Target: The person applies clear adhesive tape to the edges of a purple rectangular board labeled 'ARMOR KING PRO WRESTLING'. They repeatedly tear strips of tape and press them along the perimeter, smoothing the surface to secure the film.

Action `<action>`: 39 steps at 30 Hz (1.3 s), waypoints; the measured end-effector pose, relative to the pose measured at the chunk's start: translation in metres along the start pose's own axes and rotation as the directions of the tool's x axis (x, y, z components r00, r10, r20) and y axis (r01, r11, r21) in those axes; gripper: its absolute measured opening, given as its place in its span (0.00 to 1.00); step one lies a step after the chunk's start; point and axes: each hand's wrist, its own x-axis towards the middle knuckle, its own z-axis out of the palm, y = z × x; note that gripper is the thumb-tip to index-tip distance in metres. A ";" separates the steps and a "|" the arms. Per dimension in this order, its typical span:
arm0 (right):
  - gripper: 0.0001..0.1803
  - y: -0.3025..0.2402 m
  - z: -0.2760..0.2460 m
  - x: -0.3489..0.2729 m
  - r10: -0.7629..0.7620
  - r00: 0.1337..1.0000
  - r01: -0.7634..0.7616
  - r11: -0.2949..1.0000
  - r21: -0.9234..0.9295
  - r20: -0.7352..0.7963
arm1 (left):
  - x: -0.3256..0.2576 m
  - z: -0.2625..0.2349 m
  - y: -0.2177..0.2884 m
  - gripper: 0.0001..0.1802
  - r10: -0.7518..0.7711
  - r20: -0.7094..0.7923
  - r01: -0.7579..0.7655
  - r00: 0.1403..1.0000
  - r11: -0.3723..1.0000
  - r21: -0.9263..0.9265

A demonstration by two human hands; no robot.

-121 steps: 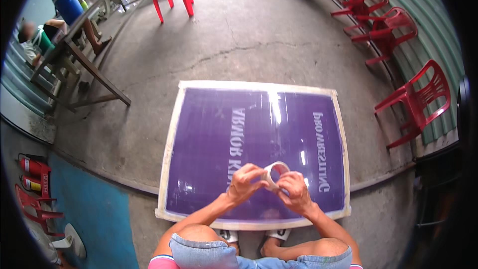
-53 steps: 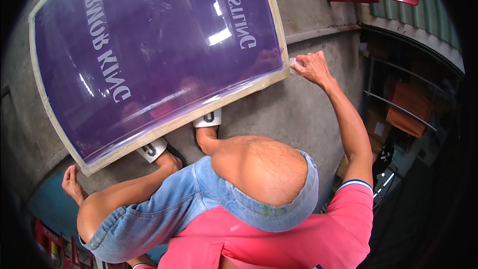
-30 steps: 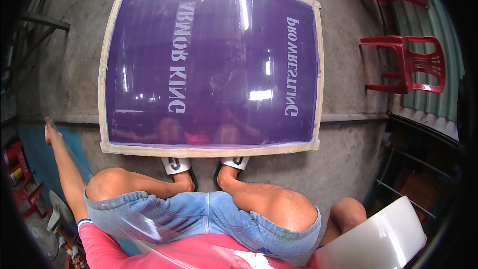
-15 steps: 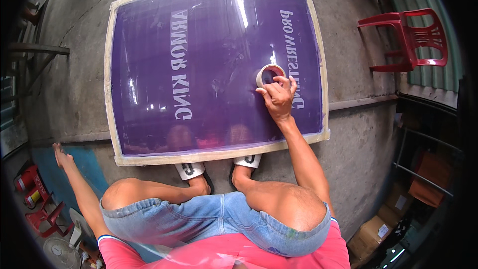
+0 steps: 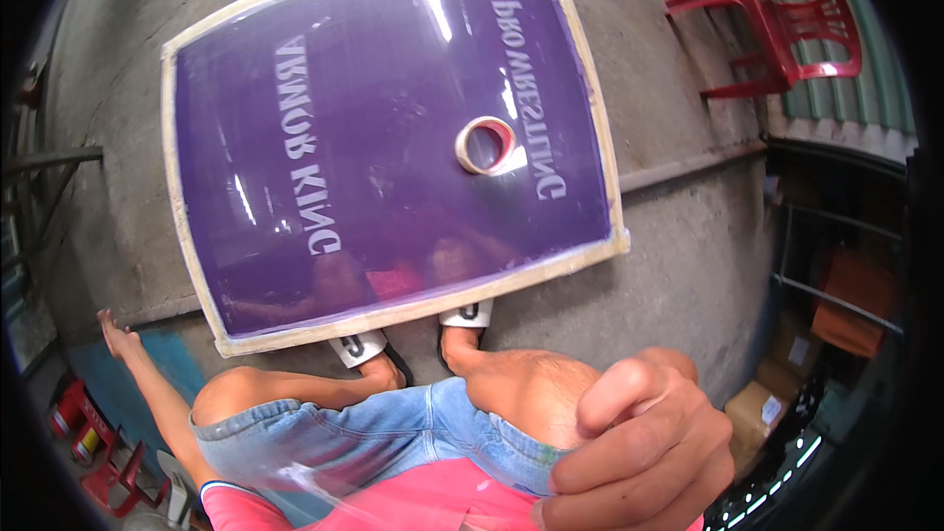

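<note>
A screen-printing frame lies on the floor before my feet, its mesh purple with pale mirrored lettering and its border cream. On the right half of the mesh rests a roll of tape, cream outside and reddish inside, with no hand on it. My right hand is raised close to the camera above my right thigh. Its fingers are curled in, and whatever they may hold is hidden. Far out to the left, my left hand is held away from the frame, its fingers stretched out with nothing in them.
A red plastic chair stands at the right by a corrugated wall. Cardboard boxes and a metal rack are at the lower right. Red fire extinguishers stand at the lower left. My sandalled feet touch the floor near the frame's edge.
My right hand has left the tape roll and come up and back toward the camera. The roll stays on the mesh. My view has turned and shifted a little; the left hand remains outstretched.
</note>
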 end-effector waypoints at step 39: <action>0.11 0.096 -0.003 -0.429 0.690 -0.298 -0.943 -0.103 0.318 -0.660 | -0.271 -0.027 -0.030 0.11 -0.309 0.632 -0.182 0.710 0.787 0.590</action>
